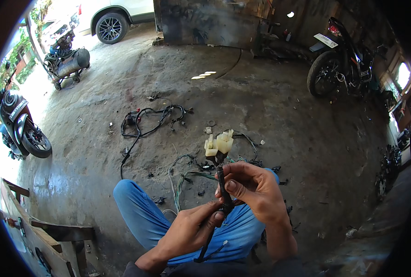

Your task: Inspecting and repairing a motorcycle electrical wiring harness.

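Note:
A black-wrapped wiring harness (222, 183) stands upright in front of me, with two cream plastic connectors (218, 145) at its upper end. My left hand (191, 227) is closed around the lower part of the harness, the thumb pressing against it. Higher up, my right hand (257, 190) has its curled fingers and thumb at the wrapped stem, just under the connectors. Below my left hand the black cable runs down over my jeans, and a thin branch with a small pale plug (225, 243) sticks out beside it.
Loose green and white wires (180, 187) and small black connectors lie on the floor by my knees. Another black wiring harness (145, 122) is spread farther off. Motorcycles stand at left (23, 122) and far right, an air compressor (69, 64) at far left, a wooden bench (62, 231) near left.

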A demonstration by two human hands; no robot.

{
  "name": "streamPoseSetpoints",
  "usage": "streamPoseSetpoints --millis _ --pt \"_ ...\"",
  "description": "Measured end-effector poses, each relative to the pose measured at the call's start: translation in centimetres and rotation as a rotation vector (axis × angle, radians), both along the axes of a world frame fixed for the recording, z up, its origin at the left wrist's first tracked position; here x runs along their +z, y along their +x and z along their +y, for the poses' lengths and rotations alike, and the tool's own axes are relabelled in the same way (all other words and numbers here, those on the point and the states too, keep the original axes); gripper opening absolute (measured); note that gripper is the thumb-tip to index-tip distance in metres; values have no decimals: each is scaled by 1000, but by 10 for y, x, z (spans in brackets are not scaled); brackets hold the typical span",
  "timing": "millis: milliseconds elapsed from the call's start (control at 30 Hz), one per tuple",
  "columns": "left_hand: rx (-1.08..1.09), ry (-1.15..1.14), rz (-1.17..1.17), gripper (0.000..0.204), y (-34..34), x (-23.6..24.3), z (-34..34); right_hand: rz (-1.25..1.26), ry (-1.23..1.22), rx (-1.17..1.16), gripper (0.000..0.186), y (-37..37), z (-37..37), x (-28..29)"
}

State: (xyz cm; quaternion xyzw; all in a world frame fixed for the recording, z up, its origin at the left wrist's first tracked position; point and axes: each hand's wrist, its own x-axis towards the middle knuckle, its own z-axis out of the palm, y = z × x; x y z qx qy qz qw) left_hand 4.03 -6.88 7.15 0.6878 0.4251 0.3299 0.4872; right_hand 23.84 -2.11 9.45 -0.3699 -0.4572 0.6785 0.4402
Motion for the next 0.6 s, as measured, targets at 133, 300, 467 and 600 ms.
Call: streamPoseSetpoints --millis 133,300,467,600 --pt "37 19 8 32 5 6 -3 23 18 -3 30 1 -1 0" --pt "51 11 8 32 8 10 -1 38 30 -17 31 1 0 -1" --pt "64 18 -22 30 8 7 -1 36 2 -30 32 -1 -1 0" --pt "4 197 -67 32 -2 -7 17 33 38 -46 29 -6 -5 0"
